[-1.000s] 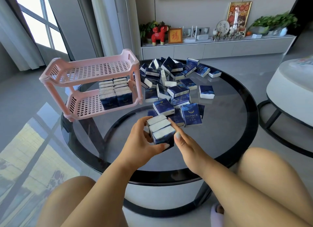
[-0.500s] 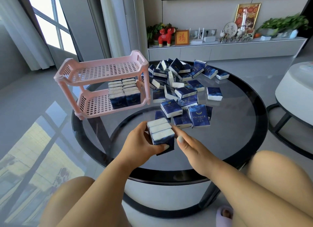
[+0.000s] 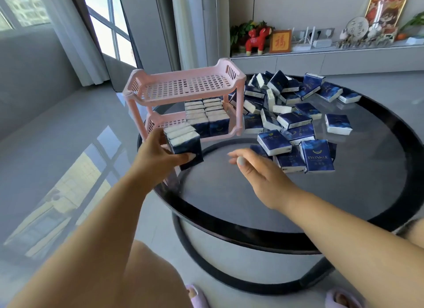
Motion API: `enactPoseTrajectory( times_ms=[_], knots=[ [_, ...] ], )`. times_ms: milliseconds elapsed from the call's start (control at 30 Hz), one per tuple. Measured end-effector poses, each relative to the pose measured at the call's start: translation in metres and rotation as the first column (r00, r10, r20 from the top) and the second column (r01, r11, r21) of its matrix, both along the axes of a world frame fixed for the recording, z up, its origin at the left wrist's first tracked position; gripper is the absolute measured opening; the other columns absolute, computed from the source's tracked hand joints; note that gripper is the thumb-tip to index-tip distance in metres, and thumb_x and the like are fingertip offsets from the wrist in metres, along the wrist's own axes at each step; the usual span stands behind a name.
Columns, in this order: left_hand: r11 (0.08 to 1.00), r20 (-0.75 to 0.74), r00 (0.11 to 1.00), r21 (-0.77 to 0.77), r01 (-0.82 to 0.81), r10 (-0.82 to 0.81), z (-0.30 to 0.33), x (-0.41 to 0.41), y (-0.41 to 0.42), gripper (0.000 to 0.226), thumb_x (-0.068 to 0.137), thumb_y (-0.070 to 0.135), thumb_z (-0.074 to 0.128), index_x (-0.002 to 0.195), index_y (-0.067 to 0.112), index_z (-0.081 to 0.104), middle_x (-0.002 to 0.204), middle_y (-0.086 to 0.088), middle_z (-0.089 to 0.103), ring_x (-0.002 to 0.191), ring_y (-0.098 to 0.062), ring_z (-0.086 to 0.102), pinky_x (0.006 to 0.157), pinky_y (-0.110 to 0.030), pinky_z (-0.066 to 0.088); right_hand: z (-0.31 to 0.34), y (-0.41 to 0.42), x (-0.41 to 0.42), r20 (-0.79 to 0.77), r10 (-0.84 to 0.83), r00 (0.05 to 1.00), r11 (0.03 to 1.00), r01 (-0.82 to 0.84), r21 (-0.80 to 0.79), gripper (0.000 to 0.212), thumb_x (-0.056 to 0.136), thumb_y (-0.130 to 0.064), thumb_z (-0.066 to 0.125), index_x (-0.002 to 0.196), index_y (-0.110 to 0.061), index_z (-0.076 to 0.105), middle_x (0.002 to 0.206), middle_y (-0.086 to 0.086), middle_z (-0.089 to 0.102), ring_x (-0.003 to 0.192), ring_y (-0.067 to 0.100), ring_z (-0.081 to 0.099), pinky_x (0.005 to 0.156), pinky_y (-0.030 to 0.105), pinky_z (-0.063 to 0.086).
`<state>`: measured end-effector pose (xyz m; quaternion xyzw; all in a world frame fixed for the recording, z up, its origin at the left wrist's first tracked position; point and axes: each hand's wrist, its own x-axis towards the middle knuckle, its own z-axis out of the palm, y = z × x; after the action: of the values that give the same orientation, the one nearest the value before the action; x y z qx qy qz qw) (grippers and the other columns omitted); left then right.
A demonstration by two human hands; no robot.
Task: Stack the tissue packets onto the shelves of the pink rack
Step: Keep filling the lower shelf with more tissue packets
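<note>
A: Packets, where are they rn?

B: Left hand (image 3: 156, 156) has a small bundle of tissue packets (image 3: 183, 144), approx three side by side, white edges up, dark blue faces toward the camera. Thumb on the near face, fingers round the far side, so the grip is clamped on the bundle. It's held above the bench (image 3: 229, 193), right in front of the lower shelf (image 3: 165, 124) of the pink rack (image 3: 183, 94), near its front left corner.

A: Touching the rack?

B: Can't tell. Bundle overlaps the shelf's front edge in view, contact or not is unclear.

A: Right hand?

B: Right hand (image 3: 259, 170) is over the glass, w/ nothing in it. Fingers loose and spread, pointing toward the left, a bit blurred. It sits just beside the nearest loose packets (image 3: 298, 128).

A: Rack status?

B: Two tiers, stands on the bench's far left side. Top shelf (image 3: 183, 87) is bare grid. Lower shelf holds rows of stacked packets (image 3: 208, 115) on its right half, white edges up, blue faces at the front.

A: Rest of the packets?

B: Big scattered pile, right of the rack and toward the back of the bench, lying every which way. One near the front reads TWINKLE (image 3: 317, 156).
</note>
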<state>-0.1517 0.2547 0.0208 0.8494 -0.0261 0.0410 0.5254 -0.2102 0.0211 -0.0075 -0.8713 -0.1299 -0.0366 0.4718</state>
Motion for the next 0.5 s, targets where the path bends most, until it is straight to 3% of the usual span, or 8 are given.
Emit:
enactPoseTrajectory(
  times_ms=[100, 233, 367, 500],
  knots=[
    [0.997, 0.022, 0.997, -0.025, -0.066, 0.067, 0.0, 0.016, 0.011, 0.065, 0.067, 0.006, 0.086, 0.119, 0.021, 0.05, 0.109, 0.004, 0.062, 0.089, -0.013, 0.064, 0.078, -0.025, 0.055, 0.0, 0.018, 0.024, 0.023, -0.011, 1.0, 0.996, 0.013, -0.087, 0.066, 0.083, -0.061, 0.022, 0.123, -0.018, 0.052, 0.122, -0.001, 0.057, 0.116, 0.012, 0.049, 0.092, 0.026, 0.035],
    [0.991, 0.011, 0.993, -0.072, -0.113, 0.114, -0.001, 0.036, 0.016, 0.067, 0.072, 0.002, 0.082, 0.127, 0.012, 0.046, 0.118, -0.001, 0.056, 0.096, -0.012, 0.059, 0.06, -0.007, 0.049, -0.007, 0.034, 0.056, 0.046, -0.011, 0.999, 0.978, 0.02, -0.206, 0.052, 0.096, -0.051, 0.027, 0.125, -0.015, 0.05, 0.129, 0.0, 0.052, 0.122, 0.017, 0.044, 0.102, 0.032, 0.034],
    [0.988, 0.021, 0.99, -0.058, -0.141, 0.142, -0.004, 0.056, 0.01, 0.068, 0.072, 0.004, 0.082, 0.126, 0.01, 0.042, 0.117, 0.001, 0.055, 0.109, -0.017, 0.058, 0.085, -0.027, 0.053, -0.013, 0.046, 0.079, 0.123, -0.035, 0.992, 0.935, 0.076, -0.347, 0.064, 0.09, -0.061, 0.02, 0.12, -0.013, 0.051, 0.124, 0.003, 0.054, 0.119, 0.021, 0.045, 0.099, 0.038, 0.036],
    [0.988, 0.012, 0.988, 0.007, -0.157, 0.156, -0.005, 0.072, 0.004, 0.067, 0.074, 0.012, 0.082, 0.126, 0.011, 0.041, 0.115, 0.003, 0.054, 0.108, -0.018, 0.055, 0.093, -0.034, 0.05, -0.019, 0.056, 0.088, 0.163, -0.044, 0.986, 0.844, 0.124, -0.521, 0.054, 0.096, -0.052, 0.027, 0.122, -0.009, 0.046, 0.128, 0.008, 0.05, 0.122, 0.025, 0.041, 0.099, 0.036, 0.032]
  ],
)
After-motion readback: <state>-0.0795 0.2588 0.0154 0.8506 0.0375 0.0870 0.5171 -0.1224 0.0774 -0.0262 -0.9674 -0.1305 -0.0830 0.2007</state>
